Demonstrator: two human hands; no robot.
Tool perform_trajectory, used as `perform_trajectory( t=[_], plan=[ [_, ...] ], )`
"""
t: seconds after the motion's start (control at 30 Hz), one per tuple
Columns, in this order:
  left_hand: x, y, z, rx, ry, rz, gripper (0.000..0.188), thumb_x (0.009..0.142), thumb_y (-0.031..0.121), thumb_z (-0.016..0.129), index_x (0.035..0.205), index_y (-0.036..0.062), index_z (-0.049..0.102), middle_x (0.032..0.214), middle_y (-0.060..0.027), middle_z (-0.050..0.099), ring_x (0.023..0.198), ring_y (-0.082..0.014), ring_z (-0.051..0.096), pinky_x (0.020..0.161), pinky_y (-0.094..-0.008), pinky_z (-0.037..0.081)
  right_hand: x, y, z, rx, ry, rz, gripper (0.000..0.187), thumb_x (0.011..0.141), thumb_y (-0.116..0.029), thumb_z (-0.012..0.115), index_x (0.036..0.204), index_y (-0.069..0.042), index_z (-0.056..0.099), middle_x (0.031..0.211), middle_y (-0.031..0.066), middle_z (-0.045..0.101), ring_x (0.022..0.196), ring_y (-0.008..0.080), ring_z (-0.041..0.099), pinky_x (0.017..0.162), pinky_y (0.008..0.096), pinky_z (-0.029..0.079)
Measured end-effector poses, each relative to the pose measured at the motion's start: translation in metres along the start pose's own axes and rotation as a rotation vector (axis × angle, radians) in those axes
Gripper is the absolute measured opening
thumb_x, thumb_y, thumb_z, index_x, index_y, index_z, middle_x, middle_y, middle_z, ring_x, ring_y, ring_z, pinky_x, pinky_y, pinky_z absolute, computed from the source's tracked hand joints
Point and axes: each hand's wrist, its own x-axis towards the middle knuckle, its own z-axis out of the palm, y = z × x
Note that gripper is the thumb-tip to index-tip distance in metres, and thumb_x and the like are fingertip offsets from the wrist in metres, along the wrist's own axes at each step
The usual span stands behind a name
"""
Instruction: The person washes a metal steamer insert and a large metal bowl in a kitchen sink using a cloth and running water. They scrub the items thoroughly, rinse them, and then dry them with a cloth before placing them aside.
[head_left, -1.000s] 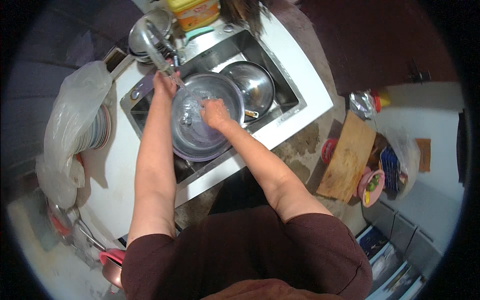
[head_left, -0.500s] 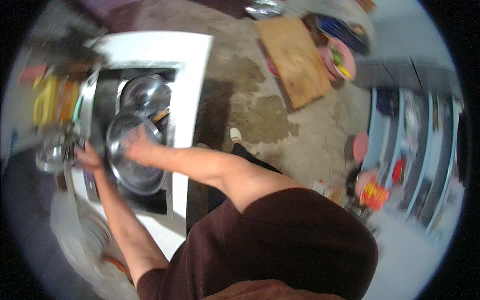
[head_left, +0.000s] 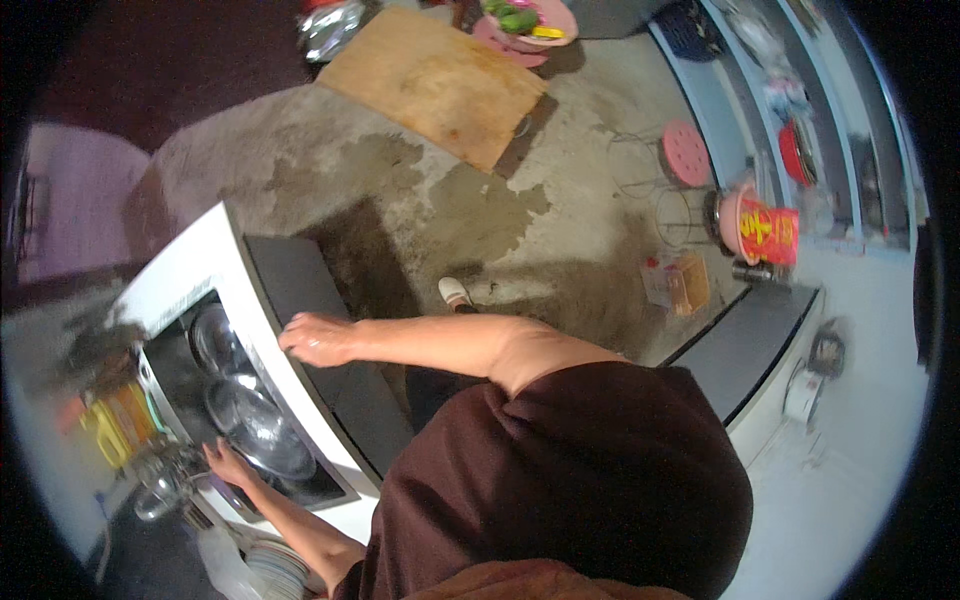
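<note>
Near the basin (head_left: 260, 430), my left grip (head_left: 228, 462) is spread; right grip (head_left: 315, 340), over counter edge (head_left: 248, 300), I cannot tell. Rinsing seems underway; next move needs steadiness.

I've got my bare right arm (head_left: 440, 345) stretched out leftward, the bare right hand (head_left: 318, 340) loosely curled; lower down, my bare left hand (head_left: 230, 466) angles out, fingers parted.
</note>
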Motion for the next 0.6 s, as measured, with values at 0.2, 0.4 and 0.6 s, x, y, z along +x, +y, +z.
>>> perform_trajectory(
  t=[0.2,0.4,0.6],
  plan=[
    [-0.048,0.127,0.047,-0.589,-0.137,-0.004,0.047,0.093,0.018,0.059,0.133,-0.0067,0.049,0.135,-0.0167,0.053,0.120,-0.0240,0.053,0.104,-0.0339,0.040,-0.147,0.110,-0.098,0.098,0.426,0.460,0.021,0.085,-0.003,0.053,0.102,-0.004,0.064,0.095,0.0227,0.062,0.089,0.0390,0.061,0.076,0.0483,0.049],
    [-0.061,0.235,0.120,-0.718,-0.431,-0.013,0.046,0.093,0.012,0.057,0.136,-0.0026,0.047,0.133,-0.0147,0.054,0.113,-0.0239,0.058,0.094,-0.0367,0.047,-0.322,0.125,-0.184,-0.279,0.810,0.903,0.023,0.084,-0.006,0.056,0.105,-0.010,0.065,0.099,0.0182,0.065,0.090,0.0368,0.063,0.077,0.0435,0.052],
    [-0.052,0.289,0.191,-0.648,-0.743,0.061,0.042,0.089,0.011,0.060,0.128,-0.0024,0.053,0.106,-0.0079,0.062,0.082,-0.0128,0.057,0.063,-0.0259,0.047,-0.464,0.141,-0.205,-0.465,1.042,1.144,0.024,0.084,-0.007,0.055,0.105,-0.007,0.066,0.104,0.0191,0.066,0.097,0.0362,0.063,0.085,0.0422,0.051]
  ],
)
